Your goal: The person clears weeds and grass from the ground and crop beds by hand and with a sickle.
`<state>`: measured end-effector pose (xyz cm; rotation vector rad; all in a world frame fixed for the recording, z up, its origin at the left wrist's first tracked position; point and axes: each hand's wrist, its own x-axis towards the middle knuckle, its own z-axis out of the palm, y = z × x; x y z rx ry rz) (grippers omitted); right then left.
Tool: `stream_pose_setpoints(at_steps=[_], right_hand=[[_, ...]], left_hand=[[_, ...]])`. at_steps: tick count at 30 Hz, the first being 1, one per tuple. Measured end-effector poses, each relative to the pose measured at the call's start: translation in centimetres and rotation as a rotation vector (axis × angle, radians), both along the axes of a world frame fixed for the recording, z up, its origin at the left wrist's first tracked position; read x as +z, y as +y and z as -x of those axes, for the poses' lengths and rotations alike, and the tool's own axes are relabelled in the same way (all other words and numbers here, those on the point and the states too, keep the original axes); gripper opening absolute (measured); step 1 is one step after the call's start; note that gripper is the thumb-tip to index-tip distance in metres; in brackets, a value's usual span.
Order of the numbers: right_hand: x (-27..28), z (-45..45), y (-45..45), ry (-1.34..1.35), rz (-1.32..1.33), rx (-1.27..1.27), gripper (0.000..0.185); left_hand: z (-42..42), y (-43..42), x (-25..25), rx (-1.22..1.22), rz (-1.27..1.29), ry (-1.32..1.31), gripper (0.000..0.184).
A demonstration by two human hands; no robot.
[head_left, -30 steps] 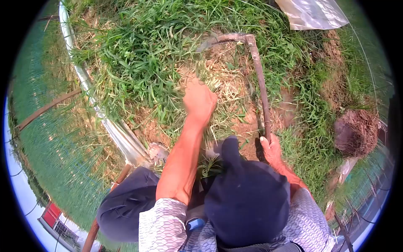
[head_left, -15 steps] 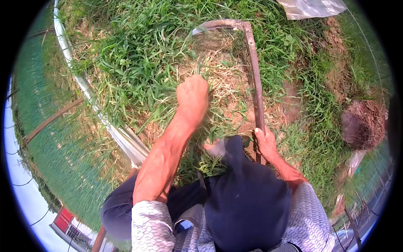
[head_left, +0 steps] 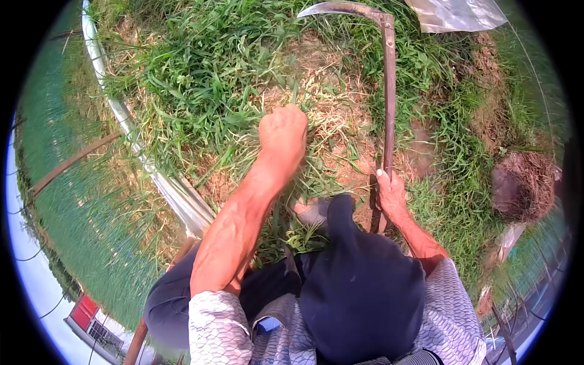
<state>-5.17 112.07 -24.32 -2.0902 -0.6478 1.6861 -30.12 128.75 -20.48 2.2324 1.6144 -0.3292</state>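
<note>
My right hand [head_left: 391, 193] is closed round the lower part of the wooden handle of a sickle [head_left: 390, 91]. The handle points away from me, and the curved metal blade [head_left: 340, 8] reaches left from its far end, over the grass. My left hand [head_left: 283, 131] makes a fist low over the ground, with grass blades [head_left: 294, 94] sticking out at its far side; how much it grips is hidden by the fingers. Thick green grass [head_left: 207, 91] grows left of and beyond the fist. Dry cut stalks [head_left: 328, 118] lie on bare soil between the fist and the handle.
A plastic-wrapped edging [head_left: 121, 115] runs along the left, beside a green net [head_left: 67, 213]. Clear plastic sheeting [head_left: 456, 13] lies at the far right. A clump of dry roots and soil [head_left: 524, 187] sits at right. My knee [head_left: 362, 286] is close below the hands.
The sickle has moved away from me and to the right, its blade now farther from my left fist. My right hand has shifted slightly forward and right; the left fist has barely moved.
</note>
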Motion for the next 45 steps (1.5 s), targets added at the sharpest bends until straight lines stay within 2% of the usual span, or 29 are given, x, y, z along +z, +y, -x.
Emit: stream_pose_setpoints(at_steps=[1,3,4,5,7,9,11,12,15,17,18,19,20,21,23,26,29,30,31,33,35,36,37,39,40,41,42,43,45], right_hand=[[-0.5,-0.9,-1.8,-0.004,0.001,-0.001,0.034],[-1.1,-3.1,-8.3,-0.388,-0.080,0.562,0.038],[-0.7,-3.9,-10.9,-0.348,-0.103,0.504,0.040],[-0.6,-4.1,-12.3,-0.298,-0.119,0.451,0.041],[0.1,-3.5,-11.8,-0.218,0.094,0.448,0.039],[-3.0,-2.5,-11.7,-0.102,-0.127,0.250,0.034],[-0.1,0.6,-5.6,0.073,0.029,-0.071,0.030],[1.1,1.7,-2.6,0.085,-0.036,-0.155,0.028],[-2.2,-0.2,-2.8,-0.369,-0.291,0.180,0.030],[-0.3,-3.1,-8.8,-0.446,0.026,0.508,0.033],[-0.8,-5.7,-13.8,-0.385,0.217,0.560,0.035],[-0.5,-7.8,-18.4,-0.405,0.186,0.619,0.040],[0.4,-9.0,-20.1,-0.325,0.234,0.571,0.041],[1.8,-9.6,-22.3,-0.233,0.304,0.517,0.042],[0.9,-10.1,-24.4,-0.190,0.299,0.457,0.041],[1.0,-6.0,-17.9,-0.021,0.124,0.148,0.036],[0.5,-4.2,-13.7,0.059,0.053,0.085,0.033],[0.6,-4.0,-13.2,0.099,0.031,0.066,0.031],[0.9,-4.1,-13.1,0.098,0.028,0.068,0.031],[1.6,-4.4,-13.0,0.108,0.063,0.093,0.031],[4.2,-3.5,-11.8,0.145,0.088,0.062,0.031],[4.9,-3.2,-11.5,0.185,0.102,0.034,0.032],[5.0,-3.7,-11.6,0.183,0.108,0.032,0.032],[5.2,-4.6,-11.6,0.029,0.203,0.357,0.034],[5.3,-4.5,-11.8,0.032,0.205,0.359,0.034],[5.8,-4.1,-11.7,0.095,0.205,0.250,0.034],[6.1,-3.8,-11.9,0.157,0.205,0.141,0.033],[5.0,-4.7,-13.2,0.160,0.211,0.145,0.033],[1.5,-7.7,-16.4,0.070,0.148,0.398,0.032]], left_hand=[[0.1,0.1,0.1,-0.001,0.001,-0.004,0.008],[0.4,0.3,0.4,0.004,-0.001,-0.084,0.008],[0.3,-0.1,0.3,-0.047,-0.047,-0.140,0.008],[-0.5,-0.7,0.0,-0.076,-0.055,-0.083,0.008],[0.0,-0.7,0.2,-0.022,-0.046,-0.087,0.006],[0.8,0.4,0.4,0.012,-0.029,-0.102,0.005],[1.2,-0.3,0.1,-0.084,-0.038,-0.134,0.006],[1.1,-0.2,0.1,-0.088,-0.032,-0.131,0.007],[1.5,0.2,0.0,-0.058,-0.013,-0.148,0.007],[1.8,0.0,0.4,-0.072,-0.067,-0.183,0.007],[2.0,-0.2,0.8,-0.121,0.004,-0.184,0.007],[2.3,-0.7,1.1,-0.171,0.082,-0.176,0.008],[2.4,-1.9,1.4,-0.311,0.234,-0.106,0.012],[3.1,-3.6,1.2,-0.309,0.265,-0.101,0.012],[4.3,-4.9,0.2,-0.378,0.587,0.052,0.018],[4.6,-4.2,0.9,-0.392,0.630,0.119,0.021],[4.5,-2.5,2.6,-0.483,0.800,0.156,0.036],[4.8,-1.5,2.8,-0.399,0.959,0.135,0.059],[5.4,-1.1,2.9,-0.397,0.956,0.134,0.059],[7.3,-0.4,2.9,-0.130,0.964,-0.370,0.080],[8.1,1.0,3.0,0.085,1.014,-0.435,0.083],[8.7,0.9,2.1,0.196,0.990,-0.611,0.074],[9.2,1.0,1.4,0.332,0.936,-0.673,0.066],[9.5,1.2,0.6,0.594,0.812,-0.985,0.055],[9.8,1.0,-1.0,0.699,0.794,-1.154,0.047],[9.8,1.4,-0.9,0.705,0.794,-1.151,0.047],[9.5,1.8,-0.4,0.640,0.719,-1.009,0.045],[9.1,2.0,-0.2,0.575,0.646,-0.869,0.045],[9.0,1.8,-1.7,0.547,0.539,-0.962,0.038]])
